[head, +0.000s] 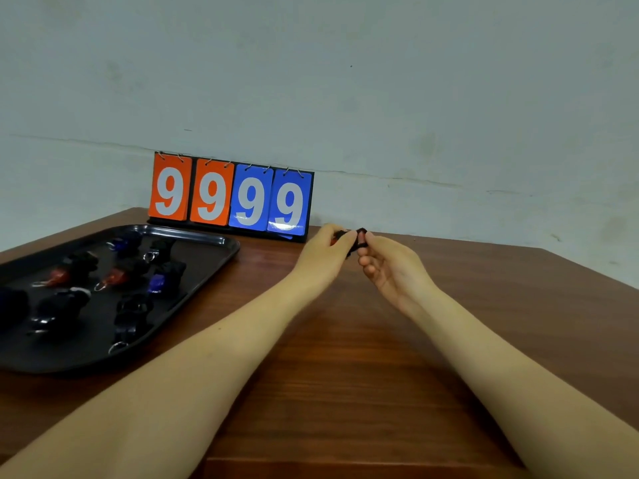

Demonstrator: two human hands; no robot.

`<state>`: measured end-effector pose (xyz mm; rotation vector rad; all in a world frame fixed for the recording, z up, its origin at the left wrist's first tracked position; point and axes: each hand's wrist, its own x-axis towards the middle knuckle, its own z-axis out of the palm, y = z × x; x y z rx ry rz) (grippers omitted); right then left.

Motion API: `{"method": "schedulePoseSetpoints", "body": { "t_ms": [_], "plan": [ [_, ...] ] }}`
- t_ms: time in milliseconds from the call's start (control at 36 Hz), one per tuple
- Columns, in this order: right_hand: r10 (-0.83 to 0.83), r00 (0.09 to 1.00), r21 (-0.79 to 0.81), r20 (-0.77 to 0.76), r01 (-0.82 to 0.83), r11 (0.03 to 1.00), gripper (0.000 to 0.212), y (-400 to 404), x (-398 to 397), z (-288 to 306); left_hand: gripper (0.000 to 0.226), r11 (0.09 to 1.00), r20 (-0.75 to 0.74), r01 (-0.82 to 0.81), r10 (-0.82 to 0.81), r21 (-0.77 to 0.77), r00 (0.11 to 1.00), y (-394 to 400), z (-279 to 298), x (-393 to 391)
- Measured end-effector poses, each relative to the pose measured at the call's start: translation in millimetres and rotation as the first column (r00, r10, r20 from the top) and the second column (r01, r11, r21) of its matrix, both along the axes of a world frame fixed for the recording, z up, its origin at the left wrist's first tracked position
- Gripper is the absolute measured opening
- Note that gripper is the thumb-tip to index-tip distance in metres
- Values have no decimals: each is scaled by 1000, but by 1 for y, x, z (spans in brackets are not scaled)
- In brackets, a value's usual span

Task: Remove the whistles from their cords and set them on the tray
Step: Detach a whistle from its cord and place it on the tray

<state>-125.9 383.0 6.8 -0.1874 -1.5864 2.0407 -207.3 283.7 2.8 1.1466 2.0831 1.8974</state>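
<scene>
Both my hands meet above the wooden table, just right of the scoreboard. My left hand [326, 250] grips a small red whistle with a black cord [345, 236] bunched between the two hands. My right hand [387, 267] pinches the cord's other end with thumb and forefinger. Most of the whistle is hidden by my fingers. On the left lies a black tray [211, 240] holding several whistles, red [116, 276], blue [157, 281] and black [64, 305], some with metal rings and dark cords.
A flip scoreboard [230, 197] showing 9 9 9 9 on orange and blue cards stands at the table's back edge against the pale wall. The brown table top [345, 375] stretches in front and to the right of my arms.
</scene>
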Motion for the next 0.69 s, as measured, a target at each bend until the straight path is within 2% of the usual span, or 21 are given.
{"method": "schedulePoseSetpoints", "body": {
  "t_ms": [139, 250, 306, 361, 417, 472, 528, 639, 694],
  "plan": [
    [-11, 1000, 104, 17, 9, 995, 17, -1, 2, -1, 24, 997, -4, -4, 4, -74, 1000, 1, 0, 0],
    [-14, 1000, 85, 10, 13, 996, 20, 0, 1, -1, 34, 994, 63, 58, -52, -95, 997, -1, 2, -1],
    [-10, 1000, 95, 11, 9, 995, 20, 1, 1, -1, 32, 992, 124, 104, -95, -71, 988, -1, 4, 1],
    [-60, 997, 197, 42, 50, 979, 23, 0, 0, -1, 29, 988, 202, 151, -146, -10, 968, -2, 6, 3],
    [-208, 975, 439, 71, 157, 885, 23, -1, 1, -1, 23, 986, 242, 166, -166, 18, 956, -5, 7, 6],
    [-343, 939, 633, 21, 253, 731, 21, 0, 1, 0, 20, 983, 259, 182, -177, 8, 949, -9, 9, 7],
    [-406, 913, 698, -40, 317, 643, 18, 2, 2, 1, 23, 973, 295, 229, -221, 8, 929, -11, 11, 8],
    [-438, 891, 771, -116, 359, 526, 16, 6, 4, 0, 28, 949, 345, 313, -303, 28, 888, -11, 11, 13],
    [-424, 901, 744, -89, 343, 573, 16, 5, 4, 1, 29, 937, 362, 343, -341, 60, 868, -10, 10, 12]
  ]
}}
